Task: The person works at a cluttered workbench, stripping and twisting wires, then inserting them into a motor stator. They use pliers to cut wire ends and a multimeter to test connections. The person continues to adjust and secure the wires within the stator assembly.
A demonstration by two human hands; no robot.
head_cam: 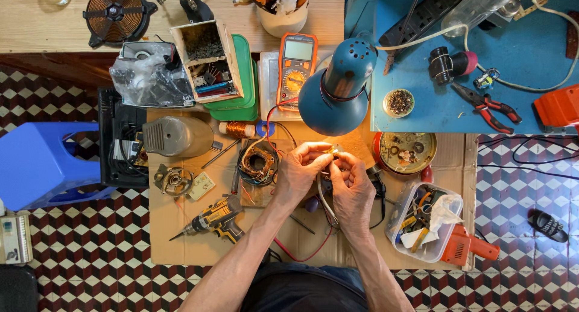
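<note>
Fig. — Bench work under the teal desk lamp [339, 89], taken as ref. point. Just below the lamp's shade, left hand [300, 172] and right hand [351, 188] meet, fingers curled shut, both pinching a small part with wire leads [330, 150]; too small to identify. Motor stator w/ copper windings [258, 163] lies below-left of lamp, just left of the hands, untouched. Orange multimeter [295, 67] sits left of lamp; its leads run down toward the hands. Cordless drill [212, 218] well below-left. Judged: fine wire work in hand, stator not yet reassembled.
</note>
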